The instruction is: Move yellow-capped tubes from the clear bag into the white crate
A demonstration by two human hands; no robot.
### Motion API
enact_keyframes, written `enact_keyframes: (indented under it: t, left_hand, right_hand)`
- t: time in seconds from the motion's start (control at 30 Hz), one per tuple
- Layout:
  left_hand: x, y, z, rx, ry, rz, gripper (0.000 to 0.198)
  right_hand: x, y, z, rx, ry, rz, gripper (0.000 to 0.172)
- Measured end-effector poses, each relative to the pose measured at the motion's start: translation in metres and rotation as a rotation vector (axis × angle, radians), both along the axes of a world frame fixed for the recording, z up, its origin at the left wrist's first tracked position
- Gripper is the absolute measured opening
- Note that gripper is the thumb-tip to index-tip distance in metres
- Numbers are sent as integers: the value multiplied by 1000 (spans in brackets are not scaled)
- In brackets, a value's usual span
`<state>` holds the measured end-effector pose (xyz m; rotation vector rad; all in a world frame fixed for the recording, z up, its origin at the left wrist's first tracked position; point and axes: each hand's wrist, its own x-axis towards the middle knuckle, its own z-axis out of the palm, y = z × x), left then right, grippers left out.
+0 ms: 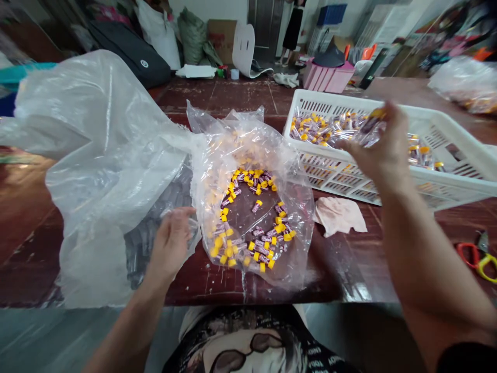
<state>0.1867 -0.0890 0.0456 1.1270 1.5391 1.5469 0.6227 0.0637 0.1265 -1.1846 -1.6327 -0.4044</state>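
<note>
The left hand [171,243] lies open, its fingers [182,213] against a clear plastic bag [298,217] that holds a loose ring of yellow-capped vials [252,254]. The right hand [382,150] pinches a vial [373,120] above a white slatted crate [330,171], upper right, where many more lie bagged.

The person wears a black shirt [248,347] with short sleeves, printed with white lettering and a large pale picture of round dark glasses [240,352]. A black sleeve [464,358] shows at the lower right corner. The left hand [171,243] and right hand [378,150] are bare.
</note>
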Motion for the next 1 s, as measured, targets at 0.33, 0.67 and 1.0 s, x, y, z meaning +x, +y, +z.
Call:
enact_keyframes:
  t: [0.33,0.67,1.0]
  left_hand:
    - [-27,-24,-17,-128,-212,-33,44]
    - [33,-2,-14,-128,17,-495,32]
    - [68,7,-12,-82,-365,-564,35]
  right_hand:
    - [-146,-13,-104,-740,-274,263,17]
    - [-163,-45,-95,-567,18,485,21]
    - [-182,-116,-87,-491,-2,751,61]
